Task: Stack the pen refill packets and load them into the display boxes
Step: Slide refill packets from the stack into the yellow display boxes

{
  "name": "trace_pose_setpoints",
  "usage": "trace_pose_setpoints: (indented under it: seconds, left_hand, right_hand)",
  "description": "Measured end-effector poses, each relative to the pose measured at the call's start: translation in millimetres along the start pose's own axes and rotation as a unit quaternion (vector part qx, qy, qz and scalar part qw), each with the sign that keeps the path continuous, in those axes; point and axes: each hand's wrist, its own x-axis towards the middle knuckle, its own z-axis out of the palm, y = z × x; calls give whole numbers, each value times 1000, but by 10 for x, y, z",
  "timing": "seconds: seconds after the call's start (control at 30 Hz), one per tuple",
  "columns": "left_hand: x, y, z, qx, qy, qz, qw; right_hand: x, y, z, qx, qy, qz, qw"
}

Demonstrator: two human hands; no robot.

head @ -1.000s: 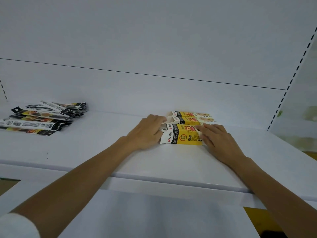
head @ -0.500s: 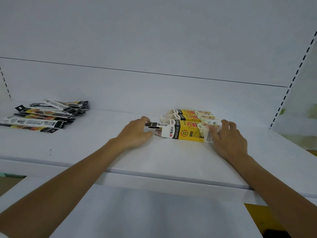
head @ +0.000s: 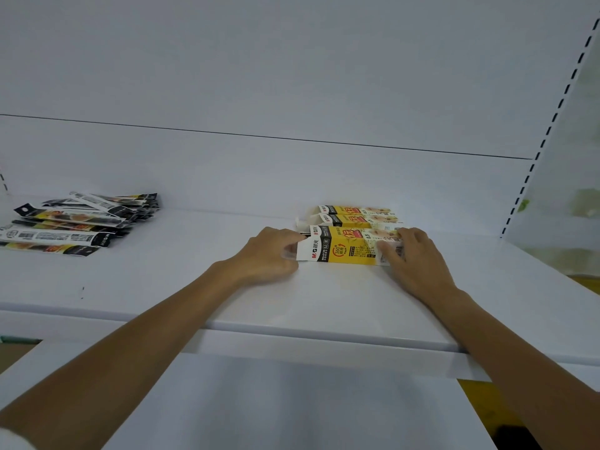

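Observation:
The nearest yellow-and-white display box lies on its side on the white shelf, open end to the left. My left hand is at that open end, its fingers curled round the white flap; a dark packet end shows just inside the mouth. At the box's right end, my right hand grips it, fingers over the top and thumb on the front face. Two more display boxes lie directly behind. A loose pile of refill packets sits at the far left.
The shelf's back panel rises just behind the boxes. A slotted upright bounds the shelf on the right. The shelf's front edge runs below my forearms, with a lower white shelf beneath.
The packets that stuck out of the box's left end have slid inside. My left hand followed them right to the mouth, and my right hand's thumb came down onto the box's front face.

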Motion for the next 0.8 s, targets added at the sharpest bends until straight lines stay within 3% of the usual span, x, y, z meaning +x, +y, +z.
trace_pose_setpoints:
  seconds: [0.13, 0.3, 0.57, 0.8]
  left_hand:
    - [7, -23, 34, -9, -14, -9, 1000]
    - [39, -39, 53, -45, 26, -49, 997]
    - [91, 112, 24, -107, -53, -82, 989]
    - [132, 39, 89, -70, -21, -50, 996]
  right_hand:
    - [14, 4, 0, 8, -1, -9, 1000]
    - [4, 4, -1, -6, 8, 0, 1000]
    - [8, 23, 0, -4, 25, 9, 1000]
    - [10, 21, 1, -11, 32, 25, 999]
